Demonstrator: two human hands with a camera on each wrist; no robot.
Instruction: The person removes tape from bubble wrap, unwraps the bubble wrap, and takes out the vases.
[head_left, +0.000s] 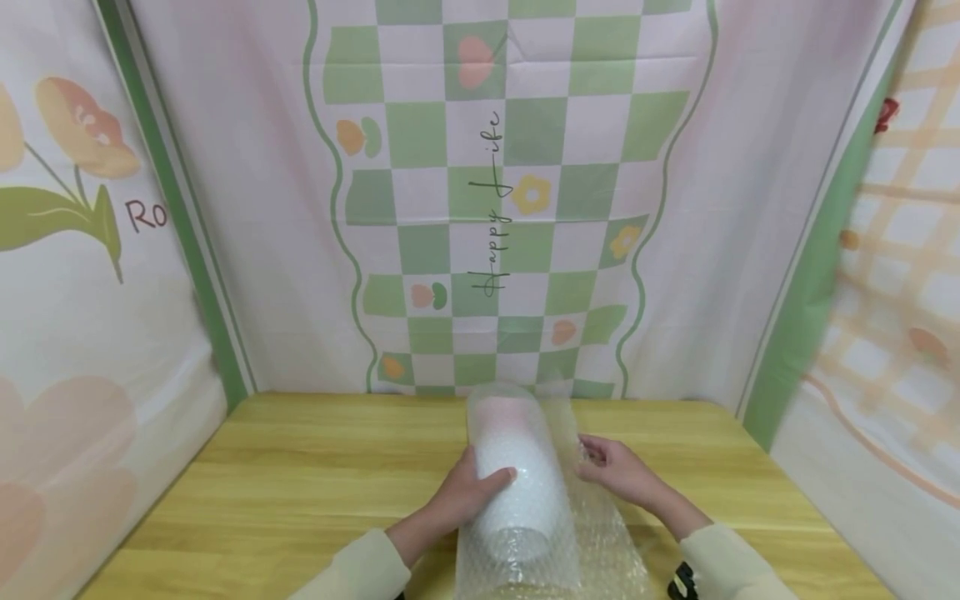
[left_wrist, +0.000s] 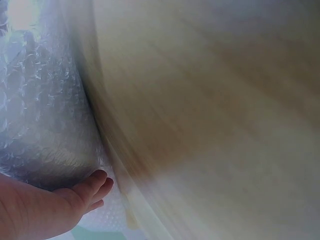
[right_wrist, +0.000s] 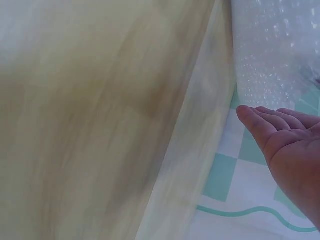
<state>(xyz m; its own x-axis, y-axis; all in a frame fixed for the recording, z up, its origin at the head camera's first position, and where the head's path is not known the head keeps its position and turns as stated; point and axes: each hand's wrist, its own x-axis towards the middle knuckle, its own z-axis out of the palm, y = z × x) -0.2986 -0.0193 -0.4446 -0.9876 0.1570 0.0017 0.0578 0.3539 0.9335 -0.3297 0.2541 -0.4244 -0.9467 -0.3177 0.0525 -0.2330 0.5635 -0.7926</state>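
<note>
A white cylinder (head_left: pixel 528 446) with a pink far end lies near the middle of the table, wrapped in clear bubble wrap (head_left: pixel 611 537). My left hand (head_left: pixel 468 492) grips it from the left, thumb across the top and fingers around its side. In the left wrist view, that hand's fingertips (left_wrist: pixel 100 180) lie along the lower edge of the wrapped roll. To the right, my right hand (head_left: pixel 618 473) pinches the loose edge of the wrap with curled fingers. Both ends of the wrap extend past the cylinder.
The wooden table (head_left: pixel 322 467) ends at a back curtain (head_left: pixel 480 192) with green and white checks. Patterned cloth walls stand at the left (head_left: pixel 82 333) and right (head_left: pixel 892 333). A small black object (head_left: pixel 682 582) sits under the right sleeve.
</note>
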